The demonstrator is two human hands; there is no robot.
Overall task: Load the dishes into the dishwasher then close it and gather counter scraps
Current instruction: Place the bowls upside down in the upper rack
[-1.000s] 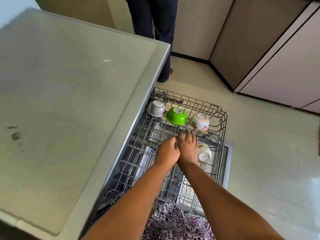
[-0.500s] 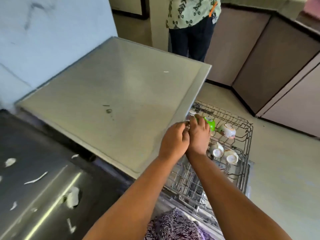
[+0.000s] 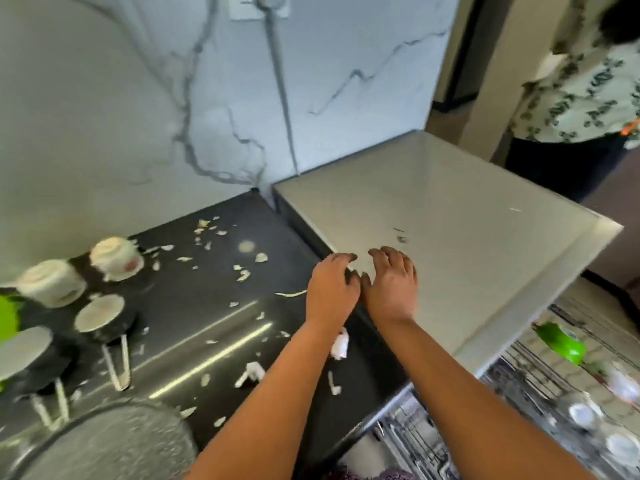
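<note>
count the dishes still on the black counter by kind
white bowls, upside down: 2
black pans with handles: 2
green dish, cut off at the left edge: 1
grey speckled pan at the bottom edge: 1
total: 6

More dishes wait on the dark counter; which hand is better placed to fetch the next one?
Probably the left hand: it is nearer the upturned cups on the dark counter. The right hand lies on the far side, over the grey dishwasher top.

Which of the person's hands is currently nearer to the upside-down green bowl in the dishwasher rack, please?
Right. The right hand lies over the dishwasher top, nearer the green bowl; the left hand lies beside it, farther away.
</note>
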